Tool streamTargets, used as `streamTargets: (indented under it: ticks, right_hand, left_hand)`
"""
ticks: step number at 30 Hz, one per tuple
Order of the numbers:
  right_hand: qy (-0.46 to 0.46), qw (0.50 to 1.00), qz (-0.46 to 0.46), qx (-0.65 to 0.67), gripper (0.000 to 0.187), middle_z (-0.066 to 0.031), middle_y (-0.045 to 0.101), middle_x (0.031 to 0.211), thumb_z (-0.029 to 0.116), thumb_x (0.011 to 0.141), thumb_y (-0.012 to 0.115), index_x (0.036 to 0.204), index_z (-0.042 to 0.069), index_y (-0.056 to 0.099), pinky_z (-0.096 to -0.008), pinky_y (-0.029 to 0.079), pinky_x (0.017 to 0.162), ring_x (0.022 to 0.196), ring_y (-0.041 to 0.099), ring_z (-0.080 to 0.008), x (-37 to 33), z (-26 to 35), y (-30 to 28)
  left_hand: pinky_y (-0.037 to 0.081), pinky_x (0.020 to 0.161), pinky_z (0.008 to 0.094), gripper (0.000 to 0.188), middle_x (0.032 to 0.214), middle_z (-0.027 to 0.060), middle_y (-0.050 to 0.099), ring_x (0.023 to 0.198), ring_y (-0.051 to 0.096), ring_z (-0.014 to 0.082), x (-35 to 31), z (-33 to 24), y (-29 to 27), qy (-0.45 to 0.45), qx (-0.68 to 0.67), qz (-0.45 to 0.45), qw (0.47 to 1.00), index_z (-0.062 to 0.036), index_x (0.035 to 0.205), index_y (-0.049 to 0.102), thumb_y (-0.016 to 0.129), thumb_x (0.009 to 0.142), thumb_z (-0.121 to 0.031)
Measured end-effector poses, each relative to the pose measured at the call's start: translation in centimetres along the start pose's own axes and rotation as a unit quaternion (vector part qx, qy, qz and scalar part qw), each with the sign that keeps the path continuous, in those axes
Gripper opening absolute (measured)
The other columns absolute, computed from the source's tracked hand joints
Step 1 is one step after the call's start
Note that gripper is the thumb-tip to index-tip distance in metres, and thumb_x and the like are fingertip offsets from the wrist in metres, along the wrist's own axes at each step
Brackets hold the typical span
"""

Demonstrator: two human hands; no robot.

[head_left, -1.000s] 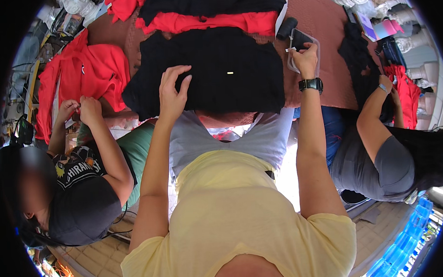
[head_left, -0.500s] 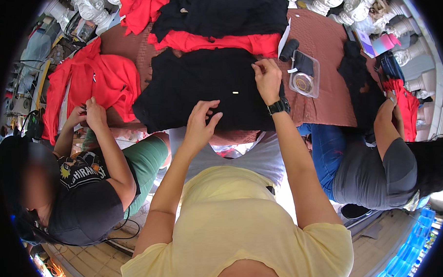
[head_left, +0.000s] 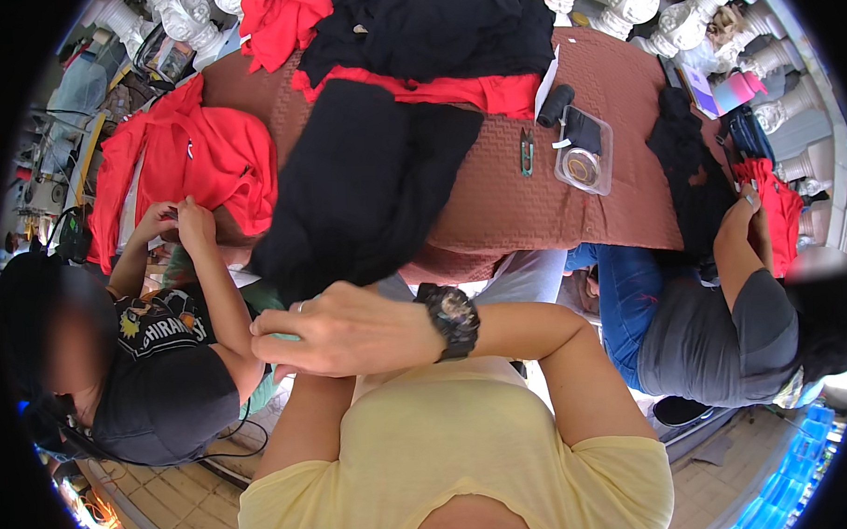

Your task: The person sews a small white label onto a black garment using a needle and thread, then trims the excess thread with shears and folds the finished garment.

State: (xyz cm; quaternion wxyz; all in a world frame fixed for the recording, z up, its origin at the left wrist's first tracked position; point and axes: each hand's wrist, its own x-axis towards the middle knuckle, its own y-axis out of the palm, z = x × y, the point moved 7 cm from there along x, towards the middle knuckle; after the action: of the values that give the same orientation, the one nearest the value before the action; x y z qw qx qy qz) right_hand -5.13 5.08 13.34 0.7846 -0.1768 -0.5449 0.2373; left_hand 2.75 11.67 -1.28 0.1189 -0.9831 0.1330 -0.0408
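My right hand (head_left: 351,330), with a black watch on its wrist, reaches across my body to the left. Its fingers are bent together in a pinch. Anything between them is too small or hidden to make out. Behind it, my left hand is almost wholly covered, so its fingers do not show. Just beyond both hands a black garment (head_left: 364,173) lies slanted on the table, its near end hanging over the front edge and slightly blurred. Whether a hand touches the cloth cannot be seen. To the garment's right lie green-handled thread snips (head_left: 527,154).
A brown-covered table (head_left: 613,81) bears a dark spool (head_left: 555,105), a clear plastic box (head_left: 588,161), and stacked black (head_left: 425,31) and red cloth (head_left: 473,93). At left a person handles a red garment (head_left: 186,151); another sits at right by black cloth (head_left: 686,162). White balusters (head_left: 187,26) line the back.
The black garment has shifted left and turned, uncovering the snips and brown tablecloth. My right hand has swung from the garment's right side across to the left, now covering my left hand.
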Motion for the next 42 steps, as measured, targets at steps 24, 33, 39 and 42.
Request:
streamTargets:
  ticks: [24,33,39,42]
  right_hand:
    - [0.353,0.578,-0.302,0.671,0.032,-0.0118,0.068,0.125,0.020,0.103,0.060,0.131,0.003,0.058,-0.0392,0.057,0.096,0.110,0.069,-0.0225,-12.0,-19.9,-20.7]
    - [0.417,0.685,-0.342,0.490,0.031,-0.0095,0.069,0.119,0.016,0.097,0.068,0.122,0.001,0.059,-0.0331,0.056,0.093,0.105,0.069,-0.0190,-14.0,-20.5,-20.0]
    - [0.431,0.747,-0.302,0.407,0.026,-0.0121,0.070,0.116,0.015,0.099,0.061,0.120,-0.001,0.059,-0.0354,0.056,0.093,0.104,0.070,-0.0210,-13.4,-22.4,-25.6]
    - [0.435,0.724,-0.301,0.443,0.029,-0.0130,0.068,0.121,0.014,0.102,0.056,0.125,-0.004,0.057,-0.0369,0.056,0.092,0.106,0.069,-0.0217,-12.9,-24.0,-27.5]
  left_hand:
    - [0.045,0.108,0.0521,0.056,0.146,0.0179,0.053,0.134,0.051,0.0322,6.7,8.3,-1.8,-0.079,-0.672,0.242,0.695,-0.0039,0.148,0.044,0.044,0.107,-0.042]
    - [0.052,0.084,0.0295,0.035,0.105,0.0079,0.070,0.096,0.066,0.0178,10.3,-0.7,-7.2,-0.013,-0.258,-0.114,0.959,-0.0045,0.116,0.065,0.064,0.100,-0.035]
    - [0.048,0.076,0.0256,0.023,0.085,0.0040,0.068,0.079,0.059,0.0088,12.2,-7.6,-17.5,0.188,0.107,-0.351,0.911,0.0018,0.094,0.067,0.070,0.097,-0.021]
    - [0.049,0.089,0.0298,0.043,0.098,0.0160,0.074,0.091,0.065,0.0147,12.7,-10.0,-20.2,0.157,0.162,-0.414,0.882,0.0079,0.111,0.070,0.065,0.099,-0.034]
